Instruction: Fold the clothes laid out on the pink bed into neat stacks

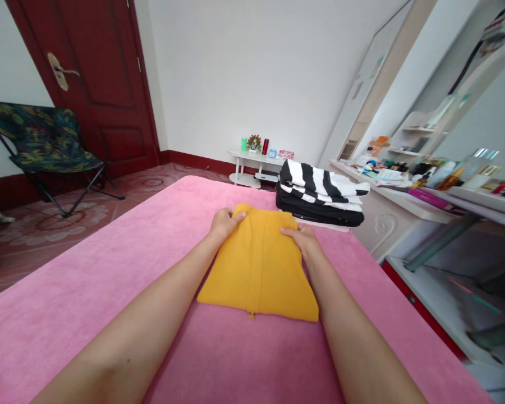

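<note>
Left hand (224, 221) and right hand (299, 238), I see, lie flat and apart on far corners of the yellow garment (258, 269); striped stack (320, 193) just beyond it.

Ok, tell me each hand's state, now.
Left hand: on far corner of the yellow garment; pinching or flat, cannot tell.
Right hand: open, flat on its far right edge.

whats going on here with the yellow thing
A person has both hands on a folded yellow garment that lies flat on a pink cover. The left hand is at its far left corner, though whether it grips is hard to tell. The right hand rests flat on the far right edge. A striped stack of folded black-and-white clothes sits just beyond on the right. A chair stands by the door.
</note>
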Demonstrator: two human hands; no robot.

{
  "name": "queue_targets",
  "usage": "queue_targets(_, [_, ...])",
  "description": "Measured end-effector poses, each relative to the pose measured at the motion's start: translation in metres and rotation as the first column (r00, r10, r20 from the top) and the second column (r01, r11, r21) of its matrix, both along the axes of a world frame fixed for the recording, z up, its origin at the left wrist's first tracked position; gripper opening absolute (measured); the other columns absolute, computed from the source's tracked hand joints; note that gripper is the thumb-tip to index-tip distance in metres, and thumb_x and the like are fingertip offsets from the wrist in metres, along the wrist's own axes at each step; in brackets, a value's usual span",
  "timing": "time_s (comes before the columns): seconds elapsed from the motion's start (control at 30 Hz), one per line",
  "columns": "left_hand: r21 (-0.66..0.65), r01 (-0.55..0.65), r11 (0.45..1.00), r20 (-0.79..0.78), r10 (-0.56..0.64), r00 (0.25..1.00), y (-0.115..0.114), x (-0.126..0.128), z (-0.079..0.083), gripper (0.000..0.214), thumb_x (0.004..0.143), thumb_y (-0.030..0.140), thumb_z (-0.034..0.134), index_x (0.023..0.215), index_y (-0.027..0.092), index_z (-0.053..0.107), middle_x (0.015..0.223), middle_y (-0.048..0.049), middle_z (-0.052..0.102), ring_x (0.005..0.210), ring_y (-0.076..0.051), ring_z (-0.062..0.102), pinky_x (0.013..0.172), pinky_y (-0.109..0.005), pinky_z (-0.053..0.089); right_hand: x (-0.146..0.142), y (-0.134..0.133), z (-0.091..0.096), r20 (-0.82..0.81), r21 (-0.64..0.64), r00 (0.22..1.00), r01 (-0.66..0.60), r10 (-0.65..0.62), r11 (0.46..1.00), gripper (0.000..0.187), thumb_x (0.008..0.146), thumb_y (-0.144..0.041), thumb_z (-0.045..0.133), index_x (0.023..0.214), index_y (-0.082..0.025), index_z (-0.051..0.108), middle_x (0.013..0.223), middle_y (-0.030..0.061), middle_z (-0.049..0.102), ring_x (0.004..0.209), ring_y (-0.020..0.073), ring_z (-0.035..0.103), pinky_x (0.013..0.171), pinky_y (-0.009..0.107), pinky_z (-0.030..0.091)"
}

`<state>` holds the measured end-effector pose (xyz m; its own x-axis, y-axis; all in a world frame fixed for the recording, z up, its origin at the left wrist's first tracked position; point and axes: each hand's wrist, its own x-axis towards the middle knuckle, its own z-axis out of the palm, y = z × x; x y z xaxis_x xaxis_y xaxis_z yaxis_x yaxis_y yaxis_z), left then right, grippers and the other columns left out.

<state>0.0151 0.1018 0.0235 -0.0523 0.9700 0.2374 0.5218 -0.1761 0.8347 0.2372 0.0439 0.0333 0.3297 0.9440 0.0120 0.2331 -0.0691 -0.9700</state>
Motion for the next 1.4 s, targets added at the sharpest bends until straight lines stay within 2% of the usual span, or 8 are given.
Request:
queue_targets(0.07, [0.246,0.024,0.969,0.224,-0.081,0.971,-0.009,0.003,0.032,0.03,0.076,0.045,0.059,0.082,0.016,0.059,0.082,-0.0024,0.066,0.076,-0.016,0.061,0.067,-0.025,0.048,-0.008,-0.006,0.026,-0.088,0.322,0.994,0.085,-0.059,0.943,0.035,0.062,-0.033,0.07,0.091,-0.017,0.059,0.09,0.0048,0.07,0.079,0.0202,0.067,0.069,0.031,0.055])
queue_targets(0.2, [0.648,0.048,0.76,0.36,-0.361,0.86,-0.038,-0.001,0.099,0.032,0.073,0.042,0.066,0.094,0.019,0.06,0.097,-0.0015,0.065,0.092,-0.017,0.061,0.078,-0.026,0.048,-0.015,-0.018,0.074,-0.047,0.783,0.992,0.11,-0.118,0.613,0.048,0.069,-0.036,0.067,0.111,-0.02,0.052,0.113,0.0065,0.063,0.105,0.0193,0.06,0.086,0.032,0.05])
queue_targets(0.33, [0.449,0.465,0.763,0.28,-0.615,0.737,-0.059,-0.031,0.12,0.044,0.067,0.05,0.068,0.095,0.016,0.064,0.091,-0.0063,0.068,0.089,-0.024,0.064,0.077,-0.035,0.05,0.001,-0.035,0.083,0.078,0.615,0.995,-0.096,0.061,0.783,0.04,0.062,-0.033,0.07,0.099,-0.02,0.061,0.097,0.0035,0.068,0.087,0.0185,0.064,0.07,0.029,0.053])
queue_targets(0.47, [0.069,0.755,0.652,0.36,-0.722,0.59,-0.058,-0.06,0.109,0.066,0.07,0.069,0.051,0.098,0.011,0.066,0.072,-0.0126,0.068,0.067,-0.025,0.066,0.062,-0.036,0.051,0.027,-0.05,0.079,0.177,0.059,0.855,-0.503,0.487,0.862,0.02,0.058,-0.022,0.065,0.076,-0.014,0.068,0.073,0.0036,0.07,0.056,0.0125,0.058,0.048,0.022,0.046])
queue_targets(0.6, [0.054,0.783,0.62,0.348,-0.746,0.567,-0.049,-0.048,0.098,0.062,0.075,0.062,0.055,0.114,0.014,0.061,0.09,-0.0131,0.07,0.075,-0.023,0.067,0.073,-0.037,0.052,0.028,-0.046,0.079,0.109,0.277,0.979,-0.197,0.173,0.941,0.02,0.064,-0.025,0.06,0.079,-0.014,0.067,0.084,0.0061,0.072,0.052,0.0081,0.054,0.049,0.02,0.043])
queue_targets(0.77, [0.065,0.577,0.814,-0.172,-0.56,0.81,-0.037,-0.002,0.045,0.064,0.08,0.057,0.053,0.13,0.018,0.05,0.138,-0.0139,0.046,0.128,-0.029,0.042,0.106,-0.044,0.031,-0.012,-0.023,0.033,0.379,0.351,0.923,-0.214,0.07,0.912,0.047,0.077,-0.041,0.056,0.116,-0.017,0.06,0.124,0.0104,0.06,0.114,0.0231,0.053,0.097,0.039,0.041])
queue_targets(0.93, [-0.113,0.401,0.909,-0.623,-0.379,0.684,-0.031,0.012,-0.014,0.068,0.085,0.062,0.04,0.145,0.032,0.025,0.155,-0.0043,-0.005,0.141,-0.033,0.004,0.11,-0.056,0.011,-0.039,-0.013,-0.028,0.697,-0.116,0.606,-0.432,0.383,0.894,0.071,0.086,-0.061,0.037,0.145,-0.022,0.029,0.155,0.0055,0.01,0.142,0.0258,0.0,0.114,0.044,0.006])
queue_targets(1.4, [-0.245,0.467,0.85,-0.596,-0.512,0.618,-0.075,-0.029,-0.016,0.082,0.082,0.075,0.023,0.148,0.029,0.012,0.154,-0.0081,-0.003,0.141,-0.031,-0.002,0.112,-0.048,0.008,-0.025,-0.05,-0.035,0.722,-0.23,0.569,-0.34,0.394,0.912,0.07,0.089,-0.062,0.028,0.147,-0.026,0.019,0.156,0.0056,0.008,0.142,0.0233,0.008,0.114,0.04,0.01])
